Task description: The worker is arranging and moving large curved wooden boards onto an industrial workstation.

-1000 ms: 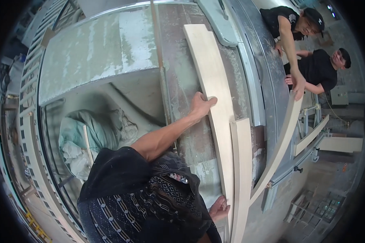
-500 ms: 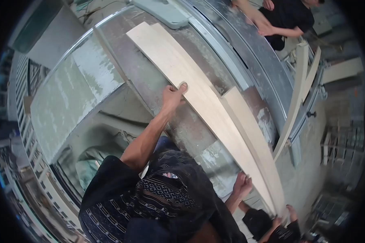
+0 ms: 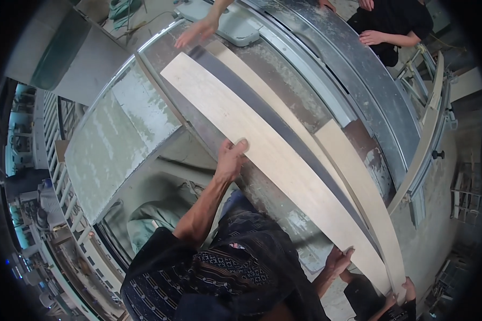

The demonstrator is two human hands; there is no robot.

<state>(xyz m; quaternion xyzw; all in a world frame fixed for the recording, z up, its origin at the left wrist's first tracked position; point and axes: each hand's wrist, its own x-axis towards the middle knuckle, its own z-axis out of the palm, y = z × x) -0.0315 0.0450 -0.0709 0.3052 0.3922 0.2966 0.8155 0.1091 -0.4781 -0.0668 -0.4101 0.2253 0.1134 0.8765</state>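
Note:
My left hand (image 3: pixel 232 160) grips the near edge of a long, pale wooden board (image 3: pixel 273 150), its thumb lying on the top face. Lower right, my right hand (image 3: pixel 338 260) is closed on the same edge, close to the board's near end. The board runs diagonally from upper left to lower right over a worn worktable (image 3: pixel 257 179). A dark strip separates it from a second pale board (image 3: pixel 268 88) behind. Beside that one lies a shorter-looking pale board (image 3: pixel 353 166). A co-worker's hand (image 3: pixel 199 31) reaches in, fingers spread, near the board's far end.
Another person's hands (image 3: pixel 406 291) are at the boards' lower right end. Beyond the worktable runs a metal rail (image 3: pixel 310 72) with a grey machine bed (image 3: pixel 348 69). A person in black (image 3: pixel 393 27) stands at the far right. More wooden strips (image 3: pixel 426 128) lean at the right.
The front board has come away from the board behind it, and a dark strip now shows between them. A co-worker's hand has entered at the top. My view has shifted slightly.

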